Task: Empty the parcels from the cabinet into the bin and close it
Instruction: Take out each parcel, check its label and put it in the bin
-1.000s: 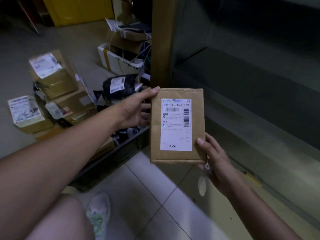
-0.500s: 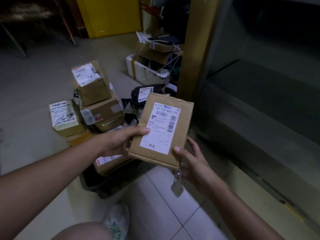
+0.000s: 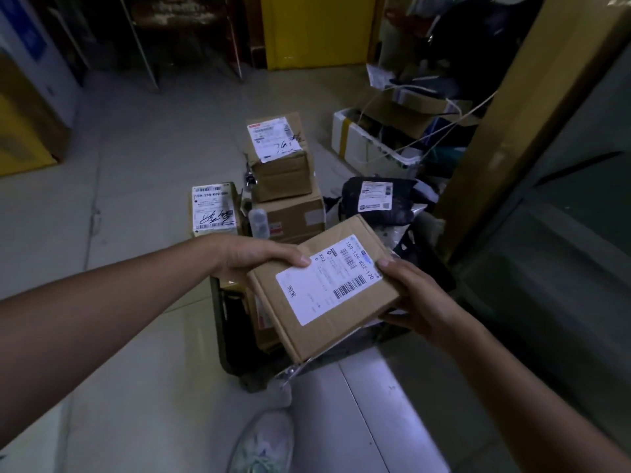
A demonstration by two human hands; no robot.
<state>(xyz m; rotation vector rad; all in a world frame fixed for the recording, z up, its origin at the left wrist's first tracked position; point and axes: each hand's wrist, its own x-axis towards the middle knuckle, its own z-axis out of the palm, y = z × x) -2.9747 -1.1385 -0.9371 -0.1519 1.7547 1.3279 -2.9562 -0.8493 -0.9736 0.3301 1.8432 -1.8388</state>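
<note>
A flat brown cardboard parcel (image 3: 324, 288) with a white shipping label is held over the dark bin (image 3: 235, 339) on the floor. My left hand (image 3: 259, 254) grips its far left edge, thumb on the label. My right hand (image 3: 420, 295) grips the right edge, thumb on top and fingers underneath. The bin holds several cardboard parcels (image 3: 283, 165) and a black bagged parcel (image 3: 379, 199), piled above its rim. The open cabinet (image 3: 553, 254) stands on the right, its shelves dark; I see no parcel in the visible part.
A small labelled box (image 3: 213, 209) stands at the bin's left. A white foam box (image 3: 368, 145) with cardboard and cords sits behind the bin. A yellow door (image 3: 317, 29) is at the back. My shoe (image 3: 266, 442) rests on the tiled floor below the bin.
The parcel has moved from in front of the cabinet leftward and down, tilting flat over the bin. My view has turned left toward the bin. Both hands keep their hold.
</note>
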